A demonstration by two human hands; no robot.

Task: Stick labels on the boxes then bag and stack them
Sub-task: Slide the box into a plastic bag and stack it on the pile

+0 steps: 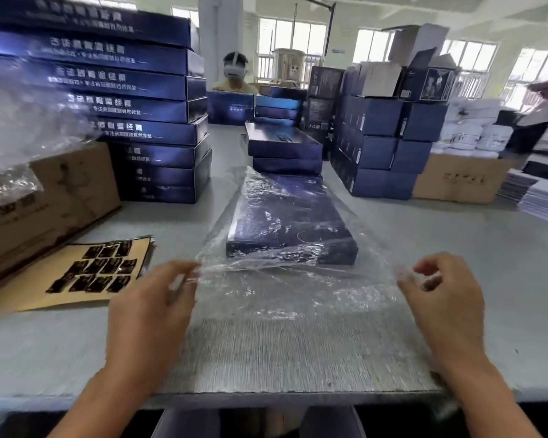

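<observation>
Head view: box [290, 222] in bag [298, 289], long axis near-far, just beyond hands. L hand [152, 298] pinches bag's left edge; R hand [443, 295] curled at right edge, grip unclear.

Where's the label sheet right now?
Head view, lower left: the label sheet lies on the table, between the left hand and the cardboard carton.

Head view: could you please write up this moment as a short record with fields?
box: dark blue, lying flat inside the bag
bag: clear plastic, open end on the near side
left hand: fingers pinch the bag's left edge
right hand: fingers curled at the bag's right edge; grip unclear
label sheet: brown, dark labels on it, left of the bag
stack: blue boxes, just behind the bag
</observation>
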